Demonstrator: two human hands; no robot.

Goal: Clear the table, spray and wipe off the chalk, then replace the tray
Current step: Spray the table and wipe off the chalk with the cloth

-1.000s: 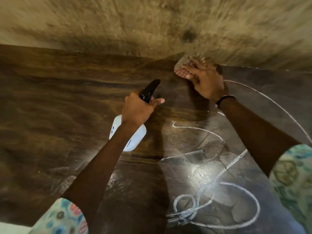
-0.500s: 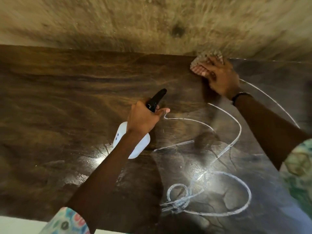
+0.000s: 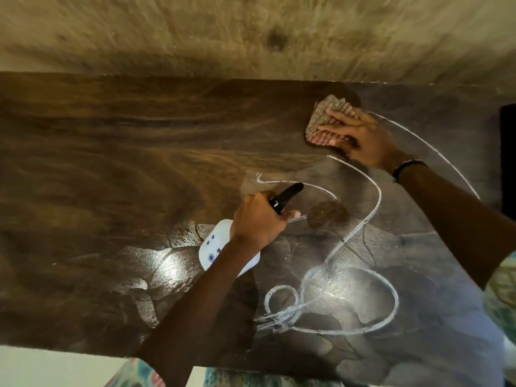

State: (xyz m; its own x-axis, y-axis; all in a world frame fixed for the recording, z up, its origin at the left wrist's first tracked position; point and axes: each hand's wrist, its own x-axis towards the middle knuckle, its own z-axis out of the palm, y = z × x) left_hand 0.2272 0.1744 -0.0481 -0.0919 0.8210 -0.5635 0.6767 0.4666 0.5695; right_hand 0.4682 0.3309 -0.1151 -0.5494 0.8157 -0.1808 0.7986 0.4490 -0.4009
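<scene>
Your checked cloth (image 3: 325, 118) lies bunched flat near the dark wooden desk's (image 3: 111, 163) far edge, the white spray bottle (image 3: 216, 247) with black nozzle hangs tilted above it, and looping white chalk lines (image 3: 371, 325) cover the right part.

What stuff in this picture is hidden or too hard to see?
All in the head view:
- Spray bottle: the left hand and forearm cover its neck and much of its body; its small blue marks are too small to read.
- Cloth: the right hand covers part of it.
- Chalk lines: the outer arc runs behind the right forearm.
- Dark object: cut off by the right edge, can't be identified.
- Floor: blurred.
</scene>
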